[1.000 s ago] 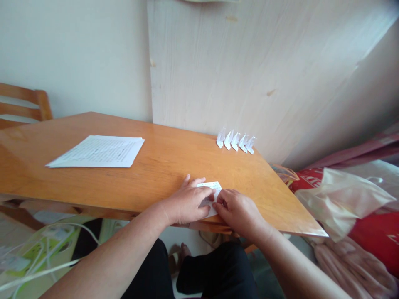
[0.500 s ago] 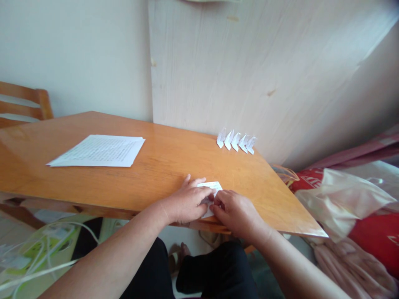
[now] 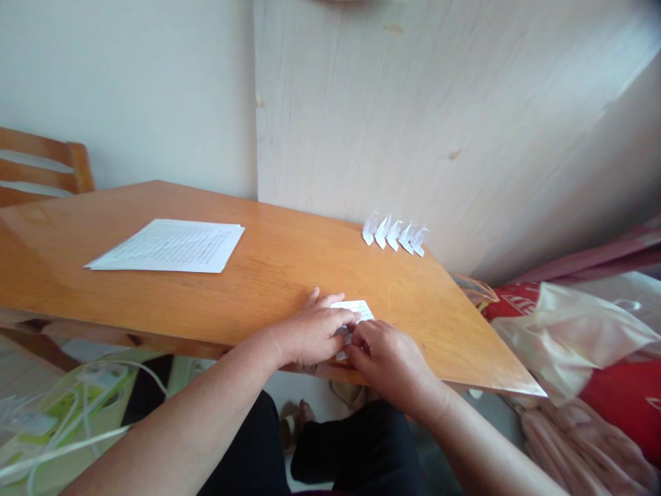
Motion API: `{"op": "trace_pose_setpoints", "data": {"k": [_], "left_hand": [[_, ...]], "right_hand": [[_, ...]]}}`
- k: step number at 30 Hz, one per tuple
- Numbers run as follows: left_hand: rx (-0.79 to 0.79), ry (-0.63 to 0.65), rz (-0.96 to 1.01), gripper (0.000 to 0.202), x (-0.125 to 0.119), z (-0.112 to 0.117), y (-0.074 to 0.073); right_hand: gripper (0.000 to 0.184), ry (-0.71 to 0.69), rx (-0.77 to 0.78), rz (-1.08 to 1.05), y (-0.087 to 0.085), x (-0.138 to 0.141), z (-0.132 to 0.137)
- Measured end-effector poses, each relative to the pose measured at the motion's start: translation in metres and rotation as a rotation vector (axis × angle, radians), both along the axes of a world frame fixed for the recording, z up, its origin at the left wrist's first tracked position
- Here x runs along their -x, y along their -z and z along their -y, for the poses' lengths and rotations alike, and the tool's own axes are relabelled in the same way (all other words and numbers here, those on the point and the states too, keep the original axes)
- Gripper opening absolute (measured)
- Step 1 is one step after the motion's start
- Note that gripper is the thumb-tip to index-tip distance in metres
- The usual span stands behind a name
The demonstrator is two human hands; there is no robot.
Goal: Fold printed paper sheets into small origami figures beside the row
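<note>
A small folded sheet of printed white paper (image 3: pixel 356 307) lies at the table's near edge, largely covered by my hands. My left hand (image 3: pixel 317 332) rests on its left side with the fingers stretched out and spread, pressing it to the table. Over its lower right part, my right hand (image 3: pixel 382 353) has its fingers curled and thumb pinched in at the paper. The fingertips hide how the lower part is folded. Farther back, against the wall panel, several folded paper pieces (image 3: pixel 394 235) stand in a row, pointed ends toward me.
A stack of printed sheets (image 3: pixel 170 246) lies on the left of the wooden table (image 3: pixel 279 262). A wooden chair (image 3: pixel 46 165) stands at far left. Cables and a green power strip (image 3: pixel 77 406) are below left. Bags (image 3: pixel 568 337) and cloth crowd the right side.
My right hand has shifted slightly down and toward the left hand at the paper. The left hand stays pressed in place. The whole view has moved slightly.
</note>
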State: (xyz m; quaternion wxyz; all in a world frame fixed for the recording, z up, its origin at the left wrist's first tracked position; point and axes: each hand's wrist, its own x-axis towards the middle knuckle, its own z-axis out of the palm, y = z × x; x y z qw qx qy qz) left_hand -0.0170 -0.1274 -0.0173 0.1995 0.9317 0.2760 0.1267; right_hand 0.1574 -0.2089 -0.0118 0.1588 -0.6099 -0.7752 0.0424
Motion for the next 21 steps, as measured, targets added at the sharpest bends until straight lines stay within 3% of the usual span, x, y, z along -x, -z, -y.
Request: {"op": "trace_pose_setpoints", "data": {"k": [13,21], "left_hand": [[0.000,-0.006,-0.024,0.045,0.001,-0.003,0.004],[0.010,-0.014,-0.025,0.038,0.001,-0.003,0.003]], "right_hand": [[0.009,0.033,0.033,-0.044,-0.005,0.013,0.006],[0.011,-0.018,0.029,-0.072,0.004,0.014,0.010]]}}
